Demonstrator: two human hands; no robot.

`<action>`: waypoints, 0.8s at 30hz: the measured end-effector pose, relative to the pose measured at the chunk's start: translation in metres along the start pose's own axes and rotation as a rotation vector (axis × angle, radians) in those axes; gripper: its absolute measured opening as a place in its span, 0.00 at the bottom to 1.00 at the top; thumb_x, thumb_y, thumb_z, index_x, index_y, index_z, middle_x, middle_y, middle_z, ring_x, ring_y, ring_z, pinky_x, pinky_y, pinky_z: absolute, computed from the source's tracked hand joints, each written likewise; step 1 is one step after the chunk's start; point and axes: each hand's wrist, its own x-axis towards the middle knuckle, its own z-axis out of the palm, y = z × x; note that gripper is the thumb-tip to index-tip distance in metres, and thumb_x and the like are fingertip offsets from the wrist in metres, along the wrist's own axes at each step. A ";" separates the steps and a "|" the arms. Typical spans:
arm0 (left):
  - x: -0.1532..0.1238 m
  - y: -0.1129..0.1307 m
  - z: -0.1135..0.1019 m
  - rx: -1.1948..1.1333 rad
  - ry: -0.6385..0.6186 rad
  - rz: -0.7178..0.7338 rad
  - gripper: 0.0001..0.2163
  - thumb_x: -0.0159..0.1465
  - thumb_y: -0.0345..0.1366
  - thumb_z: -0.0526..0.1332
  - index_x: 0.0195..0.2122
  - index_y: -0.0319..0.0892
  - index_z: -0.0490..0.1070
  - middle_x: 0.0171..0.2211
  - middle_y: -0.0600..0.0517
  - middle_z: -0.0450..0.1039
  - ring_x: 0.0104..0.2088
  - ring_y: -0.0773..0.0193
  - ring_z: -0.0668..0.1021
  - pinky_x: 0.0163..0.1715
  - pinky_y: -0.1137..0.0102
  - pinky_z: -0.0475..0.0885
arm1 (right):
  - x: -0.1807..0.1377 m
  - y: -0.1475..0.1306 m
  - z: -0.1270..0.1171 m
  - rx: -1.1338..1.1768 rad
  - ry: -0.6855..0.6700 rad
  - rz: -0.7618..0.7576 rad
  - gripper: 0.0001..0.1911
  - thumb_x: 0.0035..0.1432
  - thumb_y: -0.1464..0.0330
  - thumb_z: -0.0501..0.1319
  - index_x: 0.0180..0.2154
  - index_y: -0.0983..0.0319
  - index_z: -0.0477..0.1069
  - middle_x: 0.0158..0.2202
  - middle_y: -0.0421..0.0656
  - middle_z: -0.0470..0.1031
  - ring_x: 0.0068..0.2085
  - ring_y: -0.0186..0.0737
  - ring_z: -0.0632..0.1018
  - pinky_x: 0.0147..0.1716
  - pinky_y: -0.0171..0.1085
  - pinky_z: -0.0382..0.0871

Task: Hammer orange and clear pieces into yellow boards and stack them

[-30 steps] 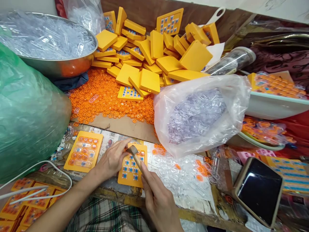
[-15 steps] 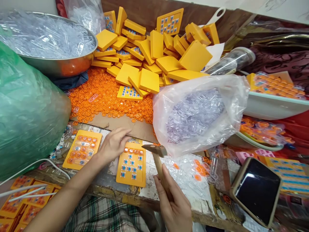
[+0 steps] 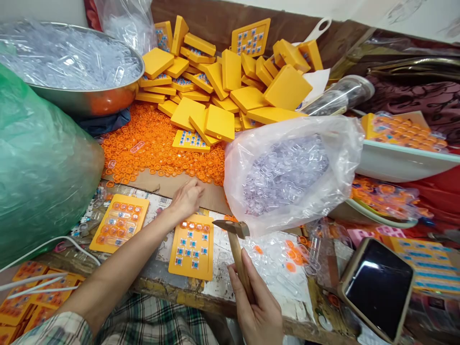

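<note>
My right hand (image 3: 257, 299) is wrapped round the wooden handle of a hammer (image 3: 239, 254), its metal head raised just right of a yellow keypad-like panel (image 3: 192, 272). That panel lies flat with a row of orange round caps along its top edge and several small blue-and-white switches below. Over the cardboard strip beyond the panel is my left hand (image 3: 189, 196), fingers curled together; the tips and anything in them are hidden. Left of my forearm lies a second yellow panel (image 3: 102, 239), filled with orange caps and clear elongated ones.
Orange caps (image 3: 158, 148) lie heaped beyond the cardboard, below stacked yellow panels (image 3: 247, 96). A metal bowl (image 3: 97, 103) and a plastic bag (image 3: 287, 167) hold clear pieces. A green bag (image 3: 46, 167) bulges at left; a dark-screened device (image 3: 377, 287) sits at right.
My left hand has moved forward and right, from beside the near panel's top-left corner to over the cardboard by the orange caps. My right hand still holds the hammer in nearly the same place.
</note>
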 end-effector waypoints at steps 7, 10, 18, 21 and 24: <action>-0.076 0.031 -0.007 -0.112 0.036 0.187 0.16 0.66 0.31 0.57 0.55 0.38 0.66 0.40 0.45 0.76 0.42 0.58 0.77 0.44 0.64 0.73 | -0.012 0.001 -0.006 -0.037 -0.026 0.020 0.29 0.63 0.74 0.58 0.63 0.52 0.60 0.61 0.44 0.68 0.55 0.48 0.77 0.56 0.47 0.71; -0.095 0.037 0.003 -0.032 0.051 0.213 0.16 0.66 0.32 0.57 0.55 0.38 0.66 0.36 0.46 0.77 0.37 0.56 0.77 0.39 0.62 0.74 | -0.014 -0.003 -0.009 -0.087 -0.061 -0.026 0.31 0.63 0.76 0.58 0.64 0.50 0.58 0.60 0.42 0.70 0.53 0.45 0.78 0.55 0.44 0.72; -0.095 0.032 0.016 0.066 0.201 0.272 0.16 0.67 0.32 0.56 0.56 0.36 0.65 0.31 0.47 0.78 0.33 0.58 0.79 0.34 0.64 0.76 | -0.011 -0.017 -0.014 -0.254 -0.198 -0.139 0.31 0.64 0.76 0.55 0.66 0.54 0.55 0.52 0.47 0.76 0.46 0.37 0.80 0.46 0.31 0.74; -0.097 0.033 0.018 0.060 0.195 0.276 0.16 0.67 0.32 0.56 0.55 0.36 0.66 0.31 0.47 0.78 0.32 0.59 0.79 0.33 0.64 0.76 | -0.012 -0.018 -0.013 -0.248 -0.143 -0.159 0.32 0.64 0.78 0.55 0.66 0.53 0.54 0.50 0.46 0.76 0.47 0.37 0.79 0.47 0.32 0.73; -0.101 0.036 0.016 0.036 0.175 0.238 0.16 0.67 0.31 0.57 0.55 0.37 0.67 0.32 0.47 0.79 0.34 0.58 0.80 0.35 0.64 0.77 | -0.012 -0.015 -0.012 -0.251 -0.224 -0.116 0.31 0.65 0.77 0.53 0.66 0.53 0.53 0.46 0.44 0.77 0.42 0.33 0.81 0.42 0.27 0.74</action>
